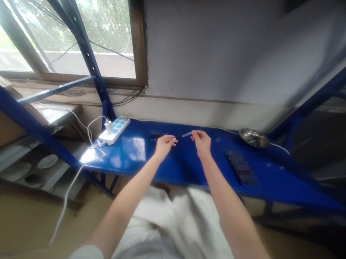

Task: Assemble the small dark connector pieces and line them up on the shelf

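Note:
Both of my hands reach over a glossy blue metal shelf (pixel 135 154). My left hand (pixel 164 142) is closed in a pinch near a small dark strip-like object (pixel 160 136) lying on the shelf; what it pinches is too small to name. My right hand (pixel 201 141) is closed on a thin pale stick (pixel 187 135) that points left toward the dark object. The two hands are a short way apart.
A white power strip (pixel 115 129) with a plugged charger and white cable (pixel 67 193) lies at the shelf's left end. A metal bowl (pixel 254 137) sits at the back right, and a dark flat object (pixel 243 170) lies right of my hands. Blue frame beams cross left and right.

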A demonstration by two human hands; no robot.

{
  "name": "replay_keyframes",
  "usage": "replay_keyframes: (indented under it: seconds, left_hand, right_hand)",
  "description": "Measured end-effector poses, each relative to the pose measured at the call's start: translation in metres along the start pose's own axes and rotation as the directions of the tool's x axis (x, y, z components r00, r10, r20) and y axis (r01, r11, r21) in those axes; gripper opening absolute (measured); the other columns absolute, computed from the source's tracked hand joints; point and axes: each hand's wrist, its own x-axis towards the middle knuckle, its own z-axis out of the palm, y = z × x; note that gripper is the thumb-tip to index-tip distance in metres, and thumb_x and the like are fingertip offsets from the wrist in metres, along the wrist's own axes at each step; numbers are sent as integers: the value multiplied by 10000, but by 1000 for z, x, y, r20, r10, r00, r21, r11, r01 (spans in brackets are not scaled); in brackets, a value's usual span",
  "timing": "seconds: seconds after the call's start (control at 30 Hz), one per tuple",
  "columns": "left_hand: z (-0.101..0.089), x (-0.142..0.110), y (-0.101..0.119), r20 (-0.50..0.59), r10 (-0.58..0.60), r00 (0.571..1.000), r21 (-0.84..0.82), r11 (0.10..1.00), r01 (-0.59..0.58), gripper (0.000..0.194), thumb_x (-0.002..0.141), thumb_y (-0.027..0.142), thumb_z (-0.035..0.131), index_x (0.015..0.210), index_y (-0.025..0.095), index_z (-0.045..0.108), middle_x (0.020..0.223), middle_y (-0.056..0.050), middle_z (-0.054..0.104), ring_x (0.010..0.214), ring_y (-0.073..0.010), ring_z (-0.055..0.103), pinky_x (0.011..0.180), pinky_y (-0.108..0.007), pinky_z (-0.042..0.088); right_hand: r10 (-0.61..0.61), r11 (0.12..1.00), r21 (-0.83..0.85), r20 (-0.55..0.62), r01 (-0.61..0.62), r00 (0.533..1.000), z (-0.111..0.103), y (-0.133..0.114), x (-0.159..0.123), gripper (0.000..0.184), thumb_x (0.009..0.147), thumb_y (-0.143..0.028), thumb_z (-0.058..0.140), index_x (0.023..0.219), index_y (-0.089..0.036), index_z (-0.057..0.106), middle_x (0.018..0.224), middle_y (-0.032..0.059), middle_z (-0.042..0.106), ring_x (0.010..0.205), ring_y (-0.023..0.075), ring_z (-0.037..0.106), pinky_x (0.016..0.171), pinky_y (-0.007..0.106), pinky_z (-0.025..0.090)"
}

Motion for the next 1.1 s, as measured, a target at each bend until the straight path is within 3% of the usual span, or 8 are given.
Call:
replay_keyframes:
  seconds: [0.13, 0.3, 0.63, 0.87, 1.1]
  left_hand:
    - [1, 0, 0, 16, 19, 1000, 3, 1000, -19, 154, 737, 211, 605, 859, 119, 621, 785, -84, 694, 609, -115, 615, 652, -260, 478]
    - [-2, 5, -6, 10, 27, 1000, 2, 1000, -27, 157, 741, 217, 601, 861, 117, 621, 789, -90, 694, 601, -115, 614, 661, -271, 482]
    - [-1, 8, -5, 23, 65, 998, 4, 998, -65, 181, 742, 238, 608, 868, 109, 622, 795, -102, 696, 617, -129, 627, 688, -295, 492]
    - [-4, 8, -2, -3, 113, 994, -54, 992, -113, 235, 716, 274, 647, 880, 108, 614, 801, -99, 698, 631, -130, 637, 708, -289, 495]
    - [11, 7, 4, 3, 150, 989, -6, 989, -150, 147, 727, 234, 636, 805, 115, 597, 757, -90, 693, 643, -145, 649, 694, -288, 501]
  right_hand:
    - [105, 964, 249, -43, -91, 994, 9, -2, -10, 287, 618, -407, 693, 735, -159, 609, 651, -4, 598, 560, 88, 524, 581, 258, 473]
    - [194, 901, 411, -92, -141, 977, 9, 1, -7, 279, 572, -374, 734, 706, -164, 609, 671, 1, 609, 545, 79, 522, 538, 243, 470]
    - [238, 864, 465, -36, -194, 971, 13, -6, -9, 235, 562, -315, 741, 679, -156, 613, 677, 2, 610, 548, 71, 508, 532, 231, 451]
    - [175, 905, 388, 31, -173, 984, 8, -6, -9, 245, 575, -354, 736, 695, -168, 631, 655, -8, 598, 551, 73, 498, 562, 239, 448]
    - [197, 878, 433, 56, -201, 979, 26, -8, -15, 270, 560, -373, 740, 702, -177, 619, 614, -24, 572, 534, 75, 488, 539, 235, 422]
